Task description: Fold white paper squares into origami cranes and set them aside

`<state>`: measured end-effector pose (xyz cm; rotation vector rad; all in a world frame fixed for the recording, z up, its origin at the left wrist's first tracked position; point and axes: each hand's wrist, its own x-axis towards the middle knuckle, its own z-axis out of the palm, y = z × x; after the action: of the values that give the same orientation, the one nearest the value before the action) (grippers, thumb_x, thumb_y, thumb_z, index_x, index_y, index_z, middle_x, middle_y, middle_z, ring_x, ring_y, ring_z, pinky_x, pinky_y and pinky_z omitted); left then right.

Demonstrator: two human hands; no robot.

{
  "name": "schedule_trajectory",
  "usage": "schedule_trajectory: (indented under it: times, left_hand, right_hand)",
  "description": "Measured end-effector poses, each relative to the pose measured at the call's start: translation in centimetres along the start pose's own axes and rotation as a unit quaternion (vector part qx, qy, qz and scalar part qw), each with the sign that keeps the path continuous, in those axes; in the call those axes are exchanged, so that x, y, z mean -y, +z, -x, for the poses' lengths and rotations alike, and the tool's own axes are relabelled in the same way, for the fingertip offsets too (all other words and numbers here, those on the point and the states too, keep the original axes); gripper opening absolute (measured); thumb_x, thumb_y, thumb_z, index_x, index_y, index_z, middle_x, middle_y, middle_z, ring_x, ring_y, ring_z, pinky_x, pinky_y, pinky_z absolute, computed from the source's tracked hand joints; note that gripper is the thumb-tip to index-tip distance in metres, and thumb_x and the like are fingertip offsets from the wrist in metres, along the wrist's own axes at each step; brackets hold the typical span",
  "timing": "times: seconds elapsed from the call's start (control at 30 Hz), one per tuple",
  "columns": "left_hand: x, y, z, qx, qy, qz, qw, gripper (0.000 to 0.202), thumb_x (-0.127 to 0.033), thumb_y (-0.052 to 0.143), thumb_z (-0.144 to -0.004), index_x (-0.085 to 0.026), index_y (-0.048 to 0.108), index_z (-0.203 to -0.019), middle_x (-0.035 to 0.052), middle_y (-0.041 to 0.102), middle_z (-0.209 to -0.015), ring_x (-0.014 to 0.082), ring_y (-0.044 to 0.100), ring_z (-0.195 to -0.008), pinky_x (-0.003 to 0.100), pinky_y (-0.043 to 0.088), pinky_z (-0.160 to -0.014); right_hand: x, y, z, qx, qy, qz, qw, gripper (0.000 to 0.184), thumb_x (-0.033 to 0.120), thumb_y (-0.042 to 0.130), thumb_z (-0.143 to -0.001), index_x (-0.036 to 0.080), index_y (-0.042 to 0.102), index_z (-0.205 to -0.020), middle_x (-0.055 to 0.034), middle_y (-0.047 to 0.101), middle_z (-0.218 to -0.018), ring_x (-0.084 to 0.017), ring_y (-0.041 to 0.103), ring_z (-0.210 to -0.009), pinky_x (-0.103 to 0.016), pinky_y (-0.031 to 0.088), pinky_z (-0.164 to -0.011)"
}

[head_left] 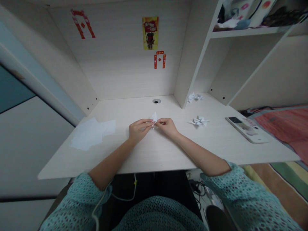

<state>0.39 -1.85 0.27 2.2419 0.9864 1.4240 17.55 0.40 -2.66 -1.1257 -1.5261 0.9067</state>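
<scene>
Between my two hands, a small piece of folded white paper (154, 116) stands up from the fingertips, pointed at its top. My left hand (139, 129) pinches it from the left side. From the right, the fingers of my right hand (168, 126) close on its other edge. The lower part of the paper is hidden by the fingers. To the right on the desk lie several folded white paper figures (199, 121) with pointed parts. More folded paper figures (195, 97) sit farther back beside the upright panel.
Loose white paper sheets (88, 134) lie spread at the left of the desk (144, 157). A white phone (247, 130) rests at the right. An upright panel (192, 61) rises behind the right side, and a cable hole (157, 101) is at the back. Cables (199, 189) hang below.
</scene>
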Motion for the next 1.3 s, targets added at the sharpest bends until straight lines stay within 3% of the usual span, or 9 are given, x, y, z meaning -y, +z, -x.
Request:
schedule_trajectory:
  times: [0.13,0.23,0.33,0.43,0.57,0.7,0.93,1.1,1.3]
  left_hand:
    - [-0.5,-0.2,0.0,0.007,-0.012,-0.001,1.0,0.018,-0.031,0.065,-0.074,-0.029,0.071,-0.091,0.0028,0.068,-0.099,0.0166,0.062,-0.09,0.031,0.047,-0.086]
    - [-0.7,-0.6,-0.2,0.001,-0.029,0.013,0.999,0.026,-0.033,0.064,-0.076,-0.028,0.068,-0.1,0.0038,0.065,-0.108,0.0179,0.059,-0.1,0.031,0.043,-0.092]
    - [0.0,-0.6,-0.5,-0.028,-0.112,0.057,0.992,0.038,-0.036,0.053,-0.083,-0.025,0.057,-0.119,0.006,0.059,-0.121,0.0181,0.055,-0.108,0.032,0.042,-0.094]
    - [1.2,0.0,-0.7,-0.003,-0.228,0.163,0.96,0.045,-0.04,0.052,-0.082,-0.017,0.056,-0.12,0.0096,0.065,-0.11,0.0188,0.061,-0.099,0.033,0.044,-0.091]
    - [2.1,0.8,-0.7,0.041,-0.301,0.267,0.915,0.048,-0.042,0.061,-0.075,-0.014,0.06,-0.114,0.0107,0.064,-0.111,0.0209,0.061,-0.097,0.035,0.046,-0.087]
    - [2.0,0.9,-0.6,0.055,-0.321,0.328,0.887,0.054,-0.038,0.069,-0.069,-0.014,0.059,-0.116,0.011,0.066,-0.107,0.0192,0.063,-0.089,0.035,0.046,-0.087]
    - [1.8,0.7,-0.7,0.041,-0.353,0.342,0.87,0.047,-0.037,0.071,-0.066,-0.014,0.065,-0.107,0.0103,0.068,-0.102,0.0179,0.063,-0.084,0.033,0.047,-0.08]
    - [1.9,0.7,-0.6,0.04,-0.349,0.334,0.875,0.046,-0.04,0.07,-0.066,-0.014,0.067,-0.104,0.0109,0.068,-0.1,0.0174,0.062,-0.081,0.03,0.046,-0.075]
    - [1.9,0.7,-0.5,0.021,-0.364,0.346,0.865,0.045,-0.037,0.072,-0.063,-0.013,0.067,-0.101,0.0103,0.069,-0.092,0.0127,0.059,-0.07,0.027,0.044,-0.07]
  right_hand:
    - [0.1,-0.1,0.0,-0.003,0.006,-0.018,1.0,0.022,0.035,0.062,-0.069,0.016,0.07,-0.067,-0.0037,0.069,-0.067,-0.016,0.06,-0.062,-0.025,0.043,-0.059]
    - [0.1,-0.1,-0.2,-0.004,0.005,-0.046,0.999,0.023,0.037,0.062,-0.068,0.015,0.07,-0.069,-0.0037,0.069,-0.069,-0.015,0.059,-0.062,-0.025,0.044,-0.06]
    - [0.2,-0.1,-0.4,0.002,0.0,-0.08,0.997,0.023,0.036,0.062,-0.067,0.015,0.069,-0.072,-0.0037,0.068,-0.069,-0.015,0.059,-0.061,-0.025,0.044,-0.059]
    - [0.4,-0.1,-0.2,0.002,-0.013,-0.109,0.994,0.025,0.031,0.061,-0.066,0.014,0.066,-0.083,-0.0013,0.065,-0.064,-0.013,0.056,-0.057,-0.024,0.042,-0.057]
    - [1.0,0.1,0.2,0.0,-0.045,-0.111,0.993,0.049,0.023,0.058,-0.066,0.018,0.051,-0.114,0.0047,0.059,-0.06,-0.01,0.052,-0.053,-0.021,0.04,-0.054]
    - [1.3,0.0,0.6,0.008,-0.092,-0.06,0.994,0.054,0.021,0.054,-0.072,0.021,0.043,-0.125,0.0054,0.054,-0.063,-0.009,0.049,-0.056,-0.022,0.041,-0.057]
    - [2.1,-0.4,0.9,-0.038,-0.217,0.118,0.968,0.031,0.024,0.06,-0.075,0.028,0.065,-0.106,-0.0078,0.048,-0.109,-0.022,0.047,-0.101,-0.037,0.043,-0.083]
    - [2.0,-0.5,0.8,-0.025,-0.22,0.146,0.964,0.026,0.028,0.06,-0.078,0.031,0.066,-0.102,-0.0051,0.042,-0.13,-0.025,0.04,-0.116,-0.045,0.033,-0.098]
    - [0.7,-0.4,0.3,0.03,-0.199,0.074,0.977,0.031,0.034,0.058,-0.081,0.031,0.063,-0.111,-0.006,0.044,-0.132,-0.023,0.04,-0.121,-0.042,0.03,-0.104]
